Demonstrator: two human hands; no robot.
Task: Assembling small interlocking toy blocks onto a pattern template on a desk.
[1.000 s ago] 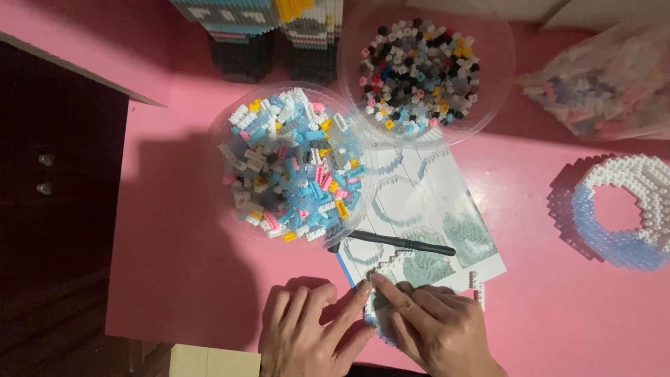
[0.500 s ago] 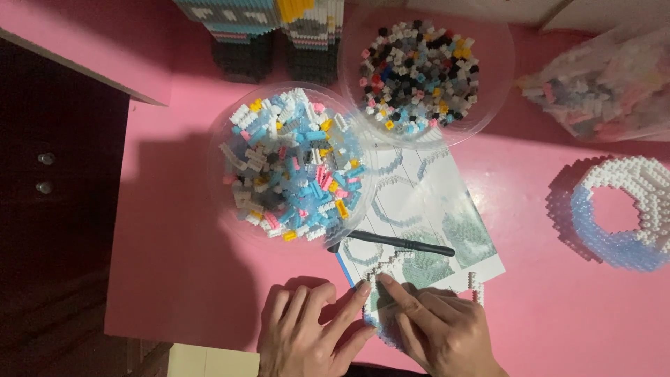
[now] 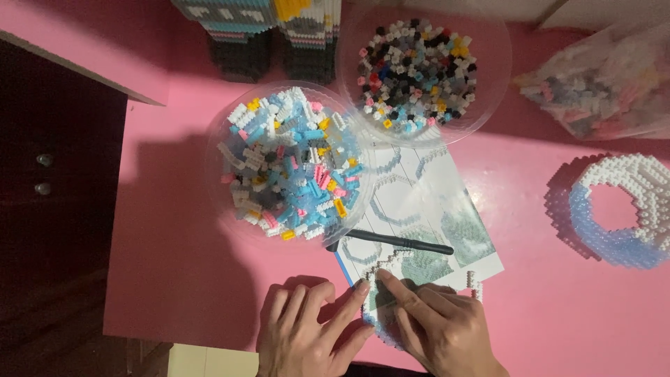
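My left hand [image 3: 307,331] lies flat on the pink table [image 3: 181,265], its forefinger reaching to the edge of a small ring of white and pale blue bricks [image 3: 391,260]. My right hand [image 3: 440,324] rests on that ring, forefinger pressing its upper left part. The ring lies on a printed instruction sheet [image 3: 426,202]. A black pen [image 3: 398,243] lies across the sheet just above the ring. Most of the ring is hidden under my right hand.
A clear bowl of white, blue, pink and yellow bricks [image 3: 289,164] stands above my left hand. A second bowl of dark and grey bricks [image 3: 419,66] is behind it. A finished white and blue ring [image 3: 624,209] sits right; a bag of bricks [image 3: 600,84] at top right.
My right forefinger has slid slightly up and left along the small ring. The left hand has barely shifted.
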